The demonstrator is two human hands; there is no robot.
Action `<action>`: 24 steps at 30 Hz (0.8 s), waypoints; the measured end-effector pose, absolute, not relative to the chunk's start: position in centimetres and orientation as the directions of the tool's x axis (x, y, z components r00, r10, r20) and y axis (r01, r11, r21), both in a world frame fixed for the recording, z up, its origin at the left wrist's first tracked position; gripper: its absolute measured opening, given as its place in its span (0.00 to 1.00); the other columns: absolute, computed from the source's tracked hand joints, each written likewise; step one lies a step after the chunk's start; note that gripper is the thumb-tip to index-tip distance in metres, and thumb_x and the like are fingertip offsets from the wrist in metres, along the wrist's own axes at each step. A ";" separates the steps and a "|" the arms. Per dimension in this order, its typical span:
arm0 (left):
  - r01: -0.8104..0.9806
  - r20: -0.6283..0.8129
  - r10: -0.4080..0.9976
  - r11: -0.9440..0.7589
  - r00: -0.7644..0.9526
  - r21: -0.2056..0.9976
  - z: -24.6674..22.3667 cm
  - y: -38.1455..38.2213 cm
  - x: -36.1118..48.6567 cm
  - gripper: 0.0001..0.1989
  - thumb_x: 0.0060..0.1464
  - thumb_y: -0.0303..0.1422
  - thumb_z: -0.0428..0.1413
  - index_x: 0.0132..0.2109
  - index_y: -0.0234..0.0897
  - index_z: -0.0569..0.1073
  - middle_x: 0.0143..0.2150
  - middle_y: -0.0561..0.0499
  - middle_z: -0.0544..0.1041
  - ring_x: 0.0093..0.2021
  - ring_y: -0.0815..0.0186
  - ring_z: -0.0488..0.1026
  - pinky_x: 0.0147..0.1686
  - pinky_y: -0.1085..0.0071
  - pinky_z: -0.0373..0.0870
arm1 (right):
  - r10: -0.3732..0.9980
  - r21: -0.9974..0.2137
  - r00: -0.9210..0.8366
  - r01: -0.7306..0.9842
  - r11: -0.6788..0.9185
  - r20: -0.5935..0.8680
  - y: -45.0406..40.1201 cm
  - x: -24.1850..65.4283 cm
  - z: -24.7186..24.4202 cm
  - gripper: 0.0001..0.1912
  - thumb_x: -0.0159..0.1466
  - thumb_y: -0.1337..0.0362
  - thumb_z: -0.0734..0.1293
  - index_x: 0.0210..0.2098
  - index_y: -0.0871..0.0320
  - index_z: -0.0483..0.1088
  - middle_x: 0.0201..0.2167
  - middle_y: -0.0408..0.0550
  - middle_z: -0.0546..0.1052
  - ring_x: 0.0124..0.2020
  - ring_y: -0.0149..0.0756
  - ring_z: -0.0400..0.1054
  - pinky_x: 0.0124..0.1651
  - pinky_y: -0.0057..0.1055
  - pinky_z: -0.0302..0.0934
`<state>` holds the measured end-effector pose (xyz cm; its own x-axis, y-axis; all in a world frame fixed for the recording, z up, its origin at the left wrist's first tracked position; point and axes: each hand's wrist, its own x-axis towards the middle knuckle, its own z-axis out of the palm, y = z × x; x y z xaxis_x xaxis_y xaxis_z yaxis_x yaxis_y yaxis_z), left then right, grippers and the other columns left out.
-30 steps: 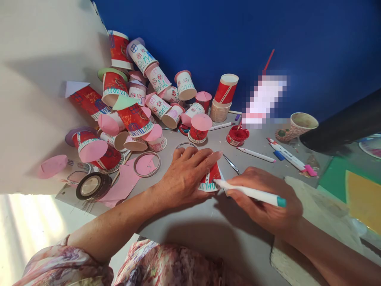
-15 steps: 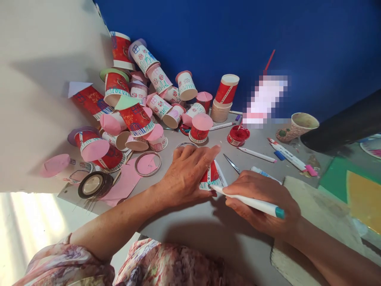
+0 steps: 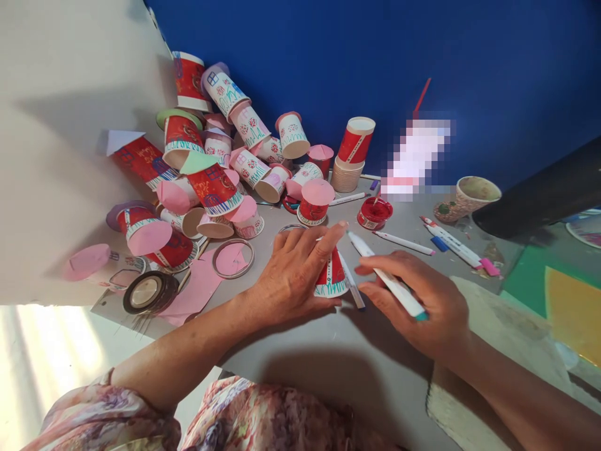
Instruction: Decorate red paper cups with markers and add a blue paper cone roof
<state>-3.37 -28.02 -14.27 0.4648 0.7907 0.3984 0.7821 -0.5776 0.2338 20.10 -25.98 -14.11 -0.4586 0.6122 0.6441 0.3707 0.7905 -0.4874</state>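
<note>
My left hand (image 3: 291, 269) is wrapped over a red paper cup (image 3: 331, 275) and steadies it on the table. Green zigzag strokes run along the cup's white rim, which faces me; the hand hides much of the rest. Between the fingers of my right hand (image 3: 417, 300) is a white marker (image 3: 392, 285) with a teal end. Its tip points up and left, apart from the cup. Another slim white pen (image 3: 352, 279) lies on the table just right of the cup, between my two hands.
Decorated cups with paper tops (image 3: 211, 188) are heaped at the left. A red jar (image 3: 374, 213), several markers (image 3: 455, 245) and a patterned cup (image 3: 469, 197) stand or lie at the right. Tape rolls (image 3: 150, 291) and pink paper (image 3: 201, 288) sit near the left edge.
My right hand has lifted the marker tip off the cup's lower rim and moved it up and away. More green strokes and the slim pen now show. My left hand stays on the cup.
</note>
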 end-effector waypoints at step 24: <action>0.512 0.243 0.858 -0.473 0.453 0.717 -13.4 -27.4 -4.9 0.53 0.52 0.33 0.70 0.76 0.51 0.48 0.76 0.40 0.58 0.74 0.47 0.60 0.71 0.44 0.64 | 0.737 -0.644 -0.567 0.416 0.642 0.369 -22.4 22.0 -16.1 0.45 0.59 0.51 0.78 0.71 0.46 0.59 0.63 0.54 0.73 0.57 0.53 0.73 0.54 0.45 0.72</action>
<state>-4.86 -27.40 -13.44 0.4529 0.8578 0.2429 0.5115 -0.4732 0.7172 21.97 -22.43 -16.06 -0.5667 0.7368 0.3688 0.4160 0.6422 -0.6438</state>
